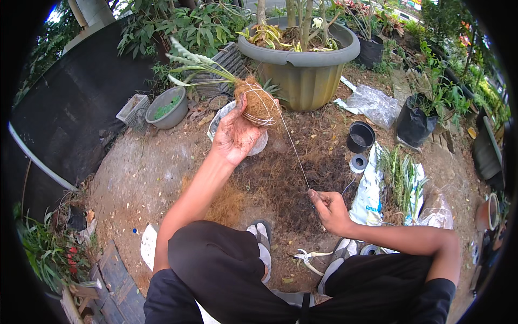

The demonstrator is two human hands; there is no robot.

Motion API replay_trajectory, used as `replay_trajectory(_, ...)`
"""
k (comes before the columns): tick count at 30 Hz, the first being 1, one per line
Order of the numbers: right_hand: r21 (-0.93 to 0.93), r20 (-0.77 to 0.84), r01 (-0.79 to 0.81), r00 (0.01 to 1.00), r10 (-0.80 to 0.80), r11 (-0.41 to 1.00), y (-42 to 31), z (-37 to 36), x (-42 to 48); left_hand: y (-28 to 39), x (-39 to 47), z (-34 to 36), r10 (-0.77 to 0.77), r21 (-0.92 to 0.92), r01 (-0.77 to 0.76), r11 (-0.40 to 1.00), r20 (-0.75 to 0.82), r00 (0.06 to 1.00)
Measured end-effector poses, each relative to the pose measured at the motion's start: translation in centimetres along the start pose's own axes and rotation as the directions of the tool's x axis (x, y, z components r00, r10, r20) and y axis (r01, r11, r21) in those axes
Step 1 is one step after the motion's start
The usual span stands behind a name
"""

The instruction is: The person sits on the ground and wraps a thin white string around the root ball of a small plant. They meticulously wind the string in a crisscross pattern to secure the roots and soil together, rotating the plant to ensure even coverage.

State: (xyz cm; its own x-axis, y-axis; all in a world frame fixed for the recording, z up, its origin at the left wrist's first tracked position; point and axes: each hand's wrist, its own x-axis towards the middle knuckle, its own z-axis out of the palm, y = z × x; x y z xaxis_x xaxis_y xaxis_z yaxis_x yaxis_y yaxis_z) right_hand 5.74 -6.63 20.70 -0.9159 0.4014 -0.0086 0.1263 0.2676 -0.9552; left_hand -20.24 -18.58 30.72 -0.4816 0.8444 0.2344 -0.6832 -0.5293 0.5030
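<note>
My left hand, soiled at the palm and fingers, holds up a ball of brown coconut fibre bound with several turns of white string. Long pale-green leaves grow out of the ball towards the upper left. From the ball a taut length of string runs down to my right hand, which pinches it between thumb and fingers. A round spool lies above my right hand, with thin line trailing near it. Part of a white bucket shows behind my left hand.
Pruning shears lie between my feet. Loose fibre and dark soil cover the ground ahead. To the right are a black pot, a plastic sack and cut plants. A large planter stands at the back.
</note>
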Motion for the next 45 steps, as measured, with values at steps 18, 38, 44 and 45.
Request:
replay_trajectory(18, -0.086, 0.260, 0.573, 0.803, -0.537, 0.815, -3.9, 3.0, -1.2, -3.5, 2.2, -2.0, 0.191, 0.075, -0.178, 0.981, -0.514, 0.836)
replay_trajectory(38, -0.581, 0.157, 0.332, 0.942, -0.298, 0.744, -17.7, -8.7, 2.7, -3.7, -2.2, -3.8, -0.196, 0.983, 0.172, 0.067, -0.156, 0.968)
replay_trajectory(44, -0.581, 0.100, 0.301, 0.948, -0.301, 0.756, -17.4, -10.1, 4.3, -4.8, -2.7, -0.5, -0.301, 0.970, 0.048, -0.239, -0.121, 0.946)
replay_trajectory(45, -0.575, 0.091, 0.309, 0.944, -0.316, 0.757, -17.1, -10.3, 4.4, -4.8, -2.4, -0.2, -0.329, 0.978, 0.016, -0.209, -0.085, 0.940)
